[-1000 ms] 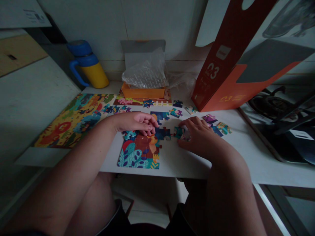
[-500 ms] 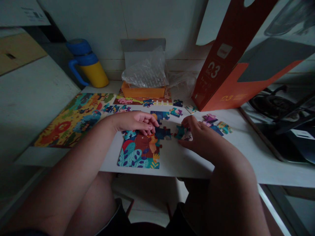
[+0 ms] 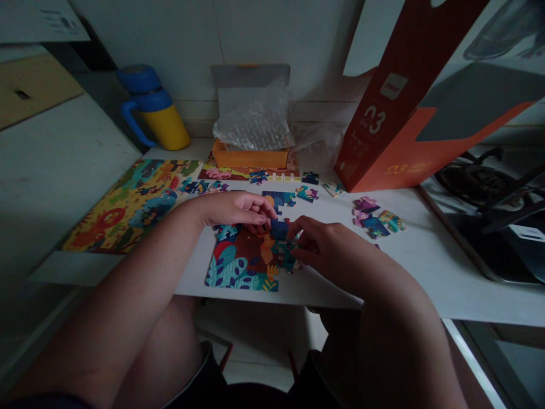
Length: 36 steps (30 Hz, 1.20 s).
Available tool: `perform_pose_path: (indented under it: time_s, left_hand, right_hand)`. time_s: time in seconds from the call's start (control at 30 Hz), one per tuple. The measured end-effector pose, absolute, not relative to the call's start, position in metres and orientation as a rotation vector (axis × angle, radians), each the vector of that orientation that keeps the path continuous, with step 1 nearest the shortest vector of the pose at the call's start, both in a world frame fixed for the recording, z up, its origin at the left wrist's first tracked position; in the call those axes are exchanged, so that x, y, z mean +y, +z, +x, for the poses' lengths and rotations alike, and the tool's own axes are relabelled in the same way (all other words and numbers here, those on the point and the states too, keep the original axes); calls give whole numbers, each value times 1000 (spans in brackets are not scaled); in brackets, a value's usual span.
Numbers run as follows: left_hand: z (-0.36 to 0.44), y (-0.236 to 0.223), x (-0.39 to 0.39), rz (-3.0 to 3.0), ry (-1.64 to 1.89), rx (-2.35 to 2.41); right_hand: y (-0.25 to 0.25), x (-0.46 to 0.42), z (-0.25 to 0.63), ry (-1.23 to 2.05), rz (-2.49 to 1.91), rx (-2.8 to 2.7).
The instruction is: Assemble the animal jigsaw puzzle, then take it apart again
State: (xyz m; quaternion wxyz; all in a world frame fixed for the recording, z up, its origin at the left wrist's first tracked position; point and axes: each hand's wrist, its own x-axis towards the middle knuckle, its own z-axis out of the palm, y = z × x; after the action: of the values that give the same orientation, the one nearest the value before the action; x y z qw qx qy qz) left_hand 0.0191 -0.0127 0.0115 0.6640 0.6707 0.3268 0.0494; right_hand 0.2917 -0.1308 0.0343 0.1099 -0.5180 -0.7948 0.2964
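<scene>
So, the teal piece (image 3: 286,257) lies just left of the right hand (image 3: 321,241), against the right edge of the joined puzzle (image 3: 232,267) — right hand is nearer. Right grip is nearly closed, small gap between thumb and index, fingertips at the piece's right side; can't tell if it's pinched or only touched. Piece lies about flat, roughly square, long axis unclear. Left hand (image 3: 244,209) is half open over the puzzle's top edge, fingers loosely curled, nothing seen in it. Loose pieces (image 3: 377,224) sit right of the right hand, on the white desk (image 3: 327,289). Behind: orange tray (image 3: 251,158) with plastic wrap (image 3: 253,128), tall box (image 3: 383,170) to the right, blue-yellow flask (image 3: 168,128) back left — dim light, wall close behind
</scene>
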Motion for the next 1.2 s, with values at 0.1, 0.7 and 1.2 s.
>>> perform_pose_path:
  time_s: [0.1, 0.7, 1.2]
  left_hand:
    - [19, 11, -12, 1527, 111, 749]
    - [20, 12, -12, 1534, 91, 756]
    - [17, 21, -11, 1513, 790, 913]
  right_hand:
    - [29, -127, 288, 792, -1572, -2337]
    - [22, -128, 274, 632, -1713, -2392]
    - [52, -141, 383, -7, -2235, -1906]
